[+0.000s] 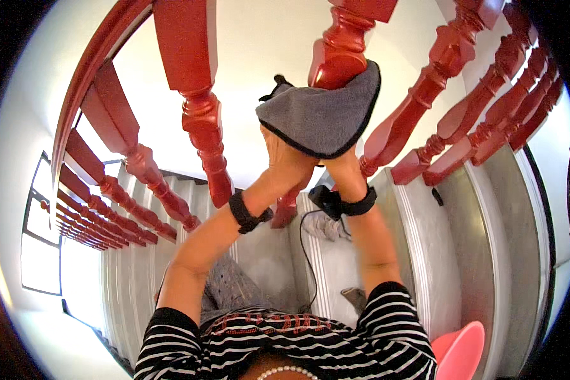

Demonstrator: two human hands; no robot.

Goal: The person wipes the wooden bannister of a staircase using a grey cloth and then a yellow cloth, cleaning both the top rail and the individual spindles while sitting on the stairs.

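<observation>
A grey cloth (320, 117) with a black edge is wrapped around the near side of a glossy red wooden baluster (339, 60). Both my arms reach up to it, side by side. My left hand (284, 149) is closed on the cloth from the left, its fingers mostly covered by the fabric. Just to its right, my right hand (344, 166) also grips the cloth, with most of it tucked under the hanging edge. The cloth hides the baluster's middle part. A black strap circles each wrist.
More red balusters (199, 120) stand left and right beneath a curved red handrail (76, 120). Grey steps (437, 253) with pale striped edges run across below. A pink plastic container (462, 351) sits at lower right. A black cable (307, 259) hangs near my shoe (326, 225).
</observation>
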